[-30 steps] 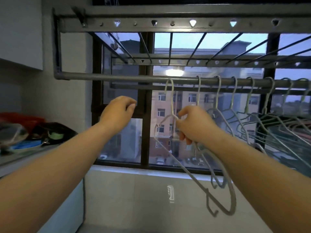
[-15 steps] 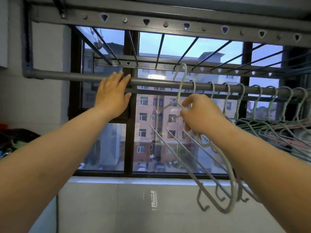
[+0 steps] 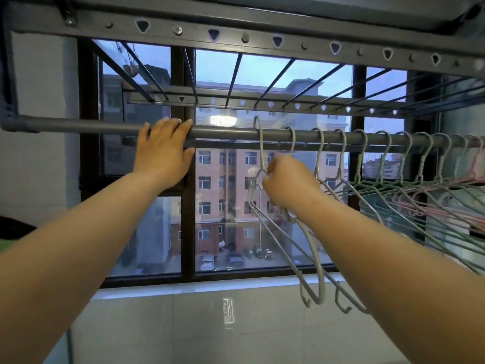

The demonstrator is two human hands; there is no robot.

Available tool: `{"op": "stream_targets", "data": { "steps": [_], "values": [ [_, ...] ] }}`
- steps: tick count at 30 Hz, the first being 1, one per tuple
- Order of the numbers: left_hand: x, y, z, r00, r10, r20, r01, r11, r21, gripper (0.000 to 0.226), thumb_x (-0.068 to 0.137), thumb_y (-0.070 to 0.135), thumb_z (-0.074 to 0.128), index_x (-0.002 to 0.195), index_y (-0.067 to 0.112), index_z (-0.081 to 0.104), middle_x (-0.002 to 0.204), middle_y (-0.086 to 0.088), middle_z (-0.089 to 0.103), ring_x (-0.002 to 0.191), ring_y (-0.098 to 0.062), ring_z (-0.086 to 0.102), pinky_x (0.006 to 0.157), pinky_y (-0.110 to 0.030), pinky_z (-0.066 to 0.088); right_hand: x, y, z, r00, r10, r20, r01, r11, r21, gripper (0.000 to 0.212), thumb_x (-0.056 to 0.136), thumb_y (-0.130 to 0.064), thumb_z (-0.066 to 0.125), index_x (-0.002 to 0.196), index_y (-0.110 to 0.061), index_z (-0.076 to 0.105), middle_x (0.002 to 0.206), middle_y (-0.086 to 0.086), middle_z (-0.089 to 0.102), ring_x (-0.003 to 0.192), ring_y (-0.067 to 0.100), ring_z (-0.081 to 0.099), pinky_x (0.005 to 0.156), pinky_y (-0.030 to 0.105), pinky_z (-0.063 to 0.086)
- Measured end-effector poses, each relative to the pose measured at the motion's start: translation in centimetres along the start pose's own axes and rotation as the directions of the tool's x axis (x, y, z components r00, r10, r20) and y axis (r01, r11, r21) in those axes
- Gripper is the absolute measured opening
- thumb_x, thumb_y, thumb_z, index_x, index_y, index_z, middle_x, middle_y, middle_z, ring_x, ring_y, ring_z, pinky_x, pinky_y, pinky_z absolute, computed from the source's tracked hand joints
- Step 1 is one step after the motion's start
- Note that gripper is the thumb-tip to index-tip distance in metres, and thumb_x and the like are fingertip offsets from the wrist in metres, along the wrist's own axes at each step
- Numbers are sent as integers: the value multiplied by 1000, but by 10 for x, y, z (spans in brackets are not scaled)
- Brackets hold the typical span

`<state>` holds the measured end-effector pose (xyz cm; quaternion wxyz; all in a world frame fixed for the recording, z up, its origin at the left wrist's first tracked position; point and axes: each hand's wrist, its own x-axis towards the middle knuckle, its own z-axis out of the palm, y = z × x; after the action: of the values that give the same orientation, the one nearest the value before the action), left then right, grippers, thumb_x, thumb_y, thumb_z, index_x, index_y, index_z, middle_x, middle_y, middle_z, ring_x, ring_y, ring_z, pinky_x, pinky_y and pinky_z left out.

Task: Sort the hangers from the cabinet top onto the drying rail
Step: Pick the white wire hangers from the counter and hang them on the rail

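A grey drying rail [image 3: 78, 128] runs across the window at head height. My left hand [image 3: 162, 151] rests on it with fingers laid over the bar. My right hand [image 3: 287, 183] grips the neck of a pale grey wire hanger [image 3: 312, 258], whose hook [image 3: 258, 132] reaches up in front of the rail just left of the hung row. Its body slants down to the right below my wrist, with more wire beside it. Several hangers [image 3: 393, 185], grey, green and pink, hang along the rail's right half.
An upper rack bar with triangular holes [image 3: 236, 35] crosses overhead, with a second perforated bar [image 3: 262, 102] behind. The dark window frame post [image 3: 187, 206] stands behind my hands. A white tiled sill and wall [image 3: 210, 324] lie below. A dark object shows at the left edge [image 3: 13, 228].
My left hand rose from mid-air to rest on the rail. My right hand lifted the hanger, bringing its hook up to the rail beside the hung row. The view swung right and up.
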<state>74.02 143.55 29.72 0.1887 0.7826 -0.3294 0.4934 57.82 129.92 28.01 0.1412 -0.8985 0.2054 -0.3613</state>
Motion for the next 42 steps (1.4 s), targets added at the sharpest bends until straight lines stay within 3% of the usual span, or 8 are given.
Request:
{"op": "stream_targets", "data": {
  "steps": [6,13,21,25,29,34,38,42],
  "values": [
    [-1,-1,2,1000,-3,-1,3,1000,-2,56,92,28,44,143,19,23,149,-7,26,141,-25,13,115,-44,2,-1,3,12,1000,7,6,-7,1000,-2,8,90,-11,47,94,-8,54,65,2,41,73,25,46,65,27,36],
    [-2,-1,4,1000,-9,5,9,1000,-1,59,92,29,46,143,18,20,150,-8,24,142,-25,10,115,-44,0,-1,3,18,1000,-12,10,12,1000,6,24,91,-10,46,112,-6,54,108,14,59,83,26,49,71,28,39],
    [-6,-5,3,1000,9,16,-8,1000,-30,60,92,31,44,144,18,17,154,-8,14,143,-24,3,115,-43,-1,-5,-2,20,999,-40,-5,40,995,-92,20,91,-7,45,109,-3,53,104,16,60,77,24,44,62,26,34],
    [-25,-5,7,1000,-15,-6,14,984,-175,58,92,29,47,144,18,22,156,-6,9,143,-23,2,115,-40,2,-10,-3,18,1000,-20,-7,18,991,-132,18,94,-23,45,95,-7,53,84,9,49,75,25,44,60,27,34],
    [-65,5,17,1000,-29,8,29,939,-343,52,89,22,53,138,13,36,152,-9,23,141,-27,17,114,-42,12,-22,1,8,994,-40,-102,20,982,-186,34,94,-36,43,111,-8,54,94,10,58,79,26,50,66,30,37],
    [-120,29,23,991,-105,86,135,823,-552,41,86,15,57,127,11,50,146,-7,35,137,-24,26,109,-31,19,-44,13,-17,981,-76,-177,36,975,-219,30,94,-30,45,104,-6,57,96,14,65,84,31,58,71,36,49],
    [-151,51,5,995,-81,59,99,702,-705,27,86,10,56,111,21,57,117,0,55,110,-11,44,97,-16,27,-68,24,-25,984,-62,-168,13,961,-275,25,94,-26,43,104,-9,58,102,13,66,81,29,57,69,34,48],
    [-162,75,-31,999,-3,54,44,615,-787,30,87,12,55,84,41,50,84,24,51,78,8,48,67,5,38,-95,37,-36,979,-112,-172,51,944,-326,23,95,-26,42,105,-12,57,99,11,66,77,28,54,63,29,41]
  ]
}}
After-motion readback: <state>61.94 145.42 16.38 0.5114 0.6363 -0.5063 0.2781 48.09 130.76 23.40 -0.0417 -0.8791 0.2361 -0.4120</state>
